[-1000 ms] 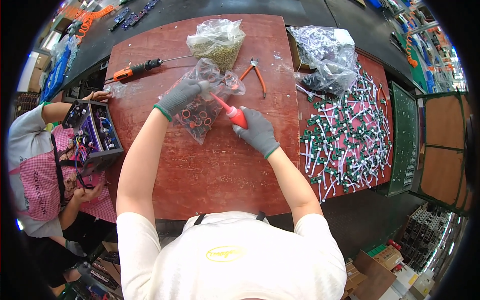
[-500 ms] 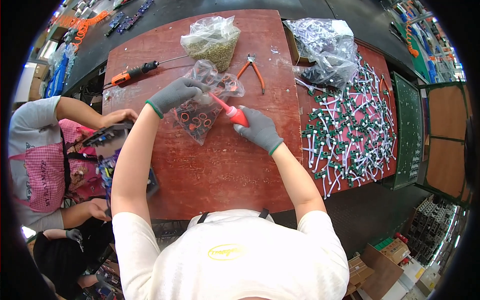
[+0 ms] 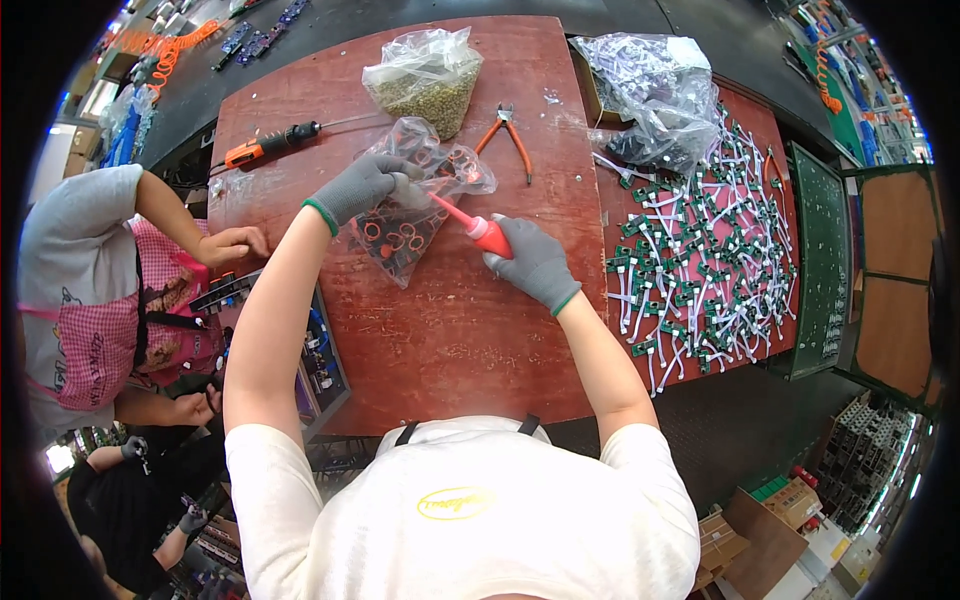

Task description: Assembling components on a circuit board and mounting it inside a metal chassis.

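Gloves of grey knit cover both hands at a reddish-brown counter (image 3: 440, 330). The left hand (image 3: 362, 186) is closed, pinching something small at the mouth of a clear plastic bag of ring-shaped parts (image 3: 405, 225) that lies flat on the counter just beneath it; what sits between the fingertips is too small to make out. The right hand (image 3: 535, 262) is wrapped firmly around a red squeeze bottle (image 3: 478, 228), its long thin nozzle slanting up and left until the tip meets the left hand's fingertips. Beyond the bag stand a second clear bag filled with small greenish pieces (image 3: 425, 82), an orange-handled screwdriver (image 3: 268, 145) off to the left, and orange-handled cutters (image 3: 508, 135) just to the right. To the far right a spread of small green boards with white leads (image 3: 700, 250) covers the counter below a heap of crumpled clear bags (image 3: 655, 95). Another person's hand (image 3: 232, 242) rests on the counter's left edge, near a tray of parts. As I judge it, the main risk is too hard a squeeze on the bottle: excess fluid could run onto the glove or drip into the open bag, fouling the ring parts. The nozzle tip could also slip off the tiny pinched piece, and the piece might drop back among the others.
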Demonstrator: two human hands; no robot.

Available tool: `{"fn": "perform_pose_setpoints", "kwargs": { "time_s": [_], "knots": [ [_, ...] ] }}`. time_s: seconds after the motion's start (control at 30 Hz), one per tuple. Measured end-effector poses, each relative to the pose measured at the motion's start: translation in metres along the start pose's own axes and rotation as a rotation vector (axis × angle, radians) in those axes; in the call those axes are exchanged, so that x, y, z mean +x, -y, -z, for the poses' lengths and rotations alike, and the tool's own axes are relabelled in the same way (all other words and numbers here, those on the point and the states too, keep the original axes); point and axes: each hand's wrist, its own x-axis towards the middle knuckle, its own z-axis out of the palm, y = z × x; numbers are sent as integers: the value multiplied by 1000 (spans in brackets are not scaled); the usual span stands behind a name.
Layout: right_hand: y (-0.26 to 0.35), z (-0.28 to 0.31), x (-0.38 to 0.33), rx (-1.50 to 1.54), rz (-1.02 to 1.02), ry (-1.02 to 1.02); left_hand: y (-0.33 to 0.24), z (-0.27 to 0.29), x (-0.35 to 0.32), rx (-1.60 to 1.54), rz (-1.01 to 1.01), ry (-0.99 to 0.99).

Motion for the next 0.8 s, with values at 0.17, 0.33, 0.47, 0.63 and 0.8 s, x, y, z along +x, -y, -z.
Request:
{"fn": "perform_pose_setpoints", "kwargs": {
  "time_s": [0.17, 0.33, 0.47, 0.63, 0.8],
  "knots": [
    [-3, 4, -1, -48, -8, -9, -9, -1, 6, 99, 122, 51],
    [-3, 1, 1, -92, 20, -26, -7, -8, 7, 49, 155, 67],
    [-3, 1, 2, -122, 24, -13, -17, -16, 6, 181, 167, 61],
    [1, 2, 2, -135, 28, 16, -14, -25, 4, 234, 183, -14],
    [-2, -1, 0, -123, 18, -7, -8, -34, 2, 534, 15, -108]
  ]
}}
